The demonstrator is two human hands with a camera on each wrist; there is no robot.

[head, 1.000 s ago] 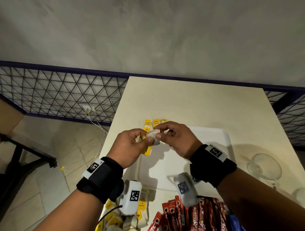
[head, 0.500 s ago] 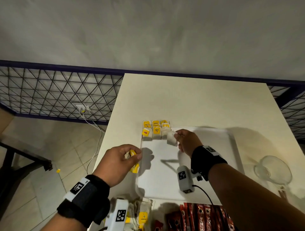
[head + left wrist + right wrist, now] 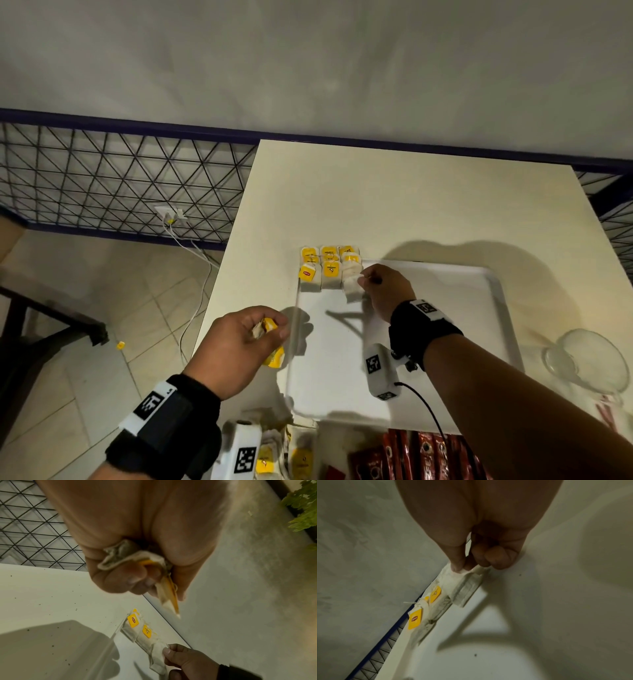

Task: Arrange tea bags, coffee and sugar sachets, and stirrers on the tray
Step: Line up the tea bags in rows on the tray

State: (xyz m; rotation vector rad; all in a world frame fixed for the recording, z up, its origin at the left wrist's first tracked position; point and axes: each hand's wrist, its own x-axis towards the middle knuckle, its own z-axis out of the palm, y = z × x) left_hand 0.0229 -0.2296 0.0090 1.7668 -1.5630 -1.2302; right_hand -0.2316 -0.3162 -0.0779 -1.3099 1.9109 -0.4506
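The right hand [image 3: 383,291] pinches a tea bag [image 3: 352,291] at the tray's [image 3: 496,308] eleven o'clock corner, extending the rows [image 3: 329,267], while the left hand [image 3: 236,346] clutches spares [image 3: 270,342] for quick feeding.

- Tray [image 3: 493,291]: plain white.
- Tea bags [image 3: 329,270]: off-white paper, yellow tags; one tag bears a red logo.
- Table [image 3: 394,198]: cream.
- Sachets [image 3: 404,455]: dark red with pale lettering.
- Wrist bands [image 3: 423,329]: black, with white tags carrying black square codes.
- Grille [image 3: 120,181]: black triangle mesh, dark blue rail.
- Glass [image 3: 582,363]: clear.
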